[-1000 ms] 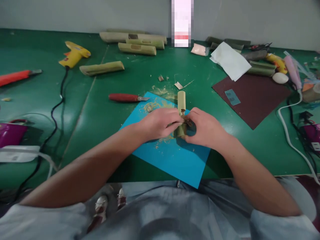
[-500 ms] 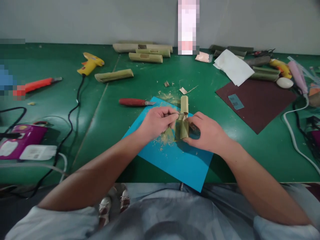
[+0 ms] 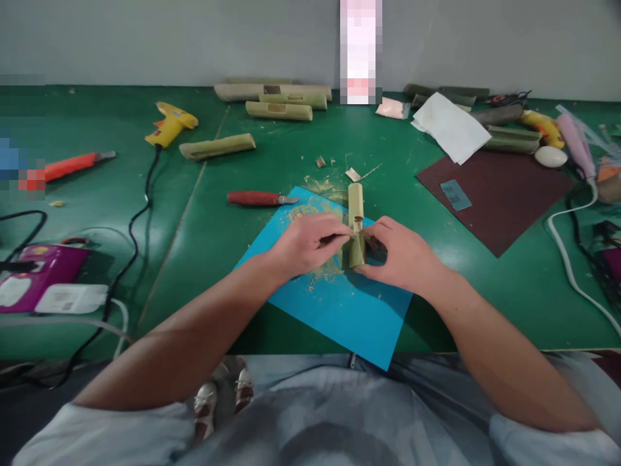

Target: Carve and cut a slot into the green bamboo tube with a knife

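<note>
A short bamboo tube (image 3: 356, 200) with a notch cut in its upper side lies lengthwise on the blue sheet (image 3: 347, 320), its far end past the sheet's edge. My right hand (image 3: 405, 254) grips the tube from the right, thumb at the near end and fingertips by the notch. From the left, my left hand (image 3: 310, 244) pinches thumb and forefinger together at the notch. What lies between those fingertips is too small to make out. Pale shavings (image 3: 323, 270) are scattered around the tube. A red-handled carving knife (image 3: 255, 199) rests left of it, blade tip over the sheet.
Several cut bamboo tubes (image 3: 279, 111) lie at the back, with another bamboo piece (image 3: 217, 147) nearer. A yellow glue gun (image 3: 171, 124) trails a black cord on the left. To the right are a brown sheet (image 3: 499, 213), white paper (image 3: 451, 129) and a white egg-shaped object (image 3: 551, 156).
My left hand has moved slightly right, its pinched fingertips now over the tube's notch. The right hand keeps its grip on the tube. The whole view has shifted a little.
</note>
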{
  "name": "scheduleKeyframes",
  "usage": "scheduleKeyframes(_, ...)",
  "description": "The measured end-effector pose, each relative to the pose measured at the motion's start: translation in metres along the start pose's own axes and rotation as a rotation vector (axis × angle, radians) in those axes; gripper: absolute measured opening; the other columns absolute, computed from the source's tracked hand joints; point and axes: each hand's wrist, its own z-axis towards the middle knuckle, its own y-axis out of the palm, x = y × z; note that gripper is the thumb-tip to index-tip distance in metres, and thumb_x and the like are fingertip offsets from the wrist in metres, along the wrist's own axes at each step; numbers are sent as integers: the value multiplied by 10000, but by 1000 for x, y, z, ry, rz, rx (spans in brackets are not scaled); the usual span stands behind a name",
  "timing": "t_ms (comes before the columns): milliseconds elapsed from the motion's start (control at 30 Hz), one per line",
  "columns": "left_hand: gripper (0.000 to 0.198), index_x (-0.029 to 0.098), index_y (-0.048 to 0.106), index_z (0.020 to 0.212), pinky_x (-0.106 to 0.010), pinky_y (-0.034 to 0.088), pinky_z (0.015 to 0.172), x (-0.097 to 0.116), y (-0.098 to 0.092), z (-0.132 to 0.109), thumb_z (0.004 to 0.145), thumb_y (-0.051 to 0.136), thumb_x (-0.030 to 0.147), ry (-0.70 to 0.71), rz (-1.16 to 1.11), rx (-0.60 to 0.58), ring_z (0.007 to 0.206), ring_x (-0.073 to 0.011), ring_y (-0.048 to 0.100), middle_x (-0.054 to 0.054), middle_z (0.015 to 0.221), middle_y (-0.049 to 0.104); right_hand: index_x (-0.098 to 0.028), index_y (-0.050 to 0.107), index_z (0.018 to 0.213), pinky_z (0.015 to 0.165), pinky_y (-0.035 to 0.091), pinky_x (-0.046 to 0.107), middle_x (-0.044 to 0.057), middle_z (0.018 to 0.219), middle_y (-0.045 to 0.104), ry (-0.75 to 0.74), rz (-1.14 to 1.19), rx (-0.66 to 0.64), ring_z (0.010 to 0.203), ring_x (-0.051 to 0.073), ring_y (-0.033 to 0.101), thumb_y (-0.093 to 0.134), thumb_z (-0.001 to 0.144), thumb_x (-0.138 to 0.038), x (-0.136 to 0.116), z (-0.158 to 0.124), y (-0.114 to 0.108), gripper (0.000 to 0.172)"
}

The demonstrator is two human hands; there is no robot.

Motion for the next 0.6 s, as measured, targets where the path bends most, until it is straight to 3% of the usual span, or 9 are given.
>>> scheduleKeyframes(133, 220, 200, 734, 1095, -258, 530, 740, 0, -3, 0, 1015, 529, 209, 94, 41, -22, 829, -144, 680, -41, 938, 740, -189, 632, 952, 716, 422, 326, 34, 908, 567, -17, 6, -4, 823, 184, 544, 779, 754, -368, 1, 0, 1, 304)
scheduleKeyframes(300, 168, 196, 724, 1095, -272, 562, 810, 0, 0, -2, 1005, 586, 230, 113, 15, -24, 907, -153, 702, -59, 1029, 739, -200, 624, 979, 721, 423, 327, 33, 928, 568, -38, 9, 4, 834, 185, 544, 791, 750, -360, 3, 0, 3, 326)
scheduleKeyframes(600, 194, 199, 733, 1076, -288, 554, 781, -5, 5, -3, 1028, 560, 272, 86, 22, -73, 883, -169, 695, -61, 979, 728, -198, 626, 953, 712, 415, 328, 27, 889, 551, -28, 22, 3, 812, 184, 532, 778, 756, -359, 2, 1, 3, 296)
